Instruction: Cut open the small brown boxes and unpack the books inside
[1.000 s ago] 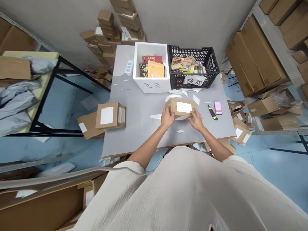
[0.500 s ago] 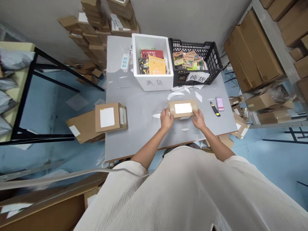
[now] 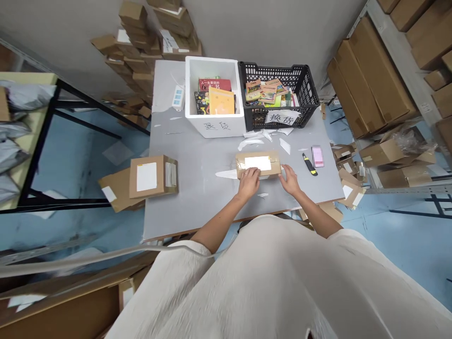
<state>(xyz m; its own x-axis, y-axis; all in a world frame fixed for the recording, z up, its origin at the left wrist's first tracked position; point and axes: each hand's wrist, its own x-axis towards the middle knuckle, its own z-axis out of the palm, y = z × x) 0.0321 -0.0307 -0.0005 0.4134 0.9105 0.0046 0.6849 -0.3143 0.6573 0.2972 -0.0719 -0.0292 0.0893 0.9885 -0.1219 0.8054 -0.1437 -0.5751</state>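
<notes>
A small taped cardboard box (image 3: 240, 161) with a white label (image 3: 252, 163) sits on the grey table before me. My left hand (image 3: 249, 182) grips its near long edge, the fingertips over the lower part of the label. At the box's right end, my right hand (image 3: 290, 180) has its fingers against the near corner. The underside of the box is hidden. To the right of my right hand lie a black and yellow box cutter (image 3: 310, 165) and a phone with a pink screen (image 3: 317, 156).
Behind the box stand a white foam bin (image 3: 215, 123) of books and a black plastic crate (image 3: 254, 114) of booklets. Another labelled carton (image 3: 154, 177) is at the table's left edge. Paper scraps (image 3: 251, 141) litter the tabletop (image 3: 190, 188). Shelving (image 3: 422, 101) with cartons rises at right.
My left hand has shifted from the box's left end to its near edge, over the label. My right hand stays at the right end. The whole view has swung slightly.
</notes>
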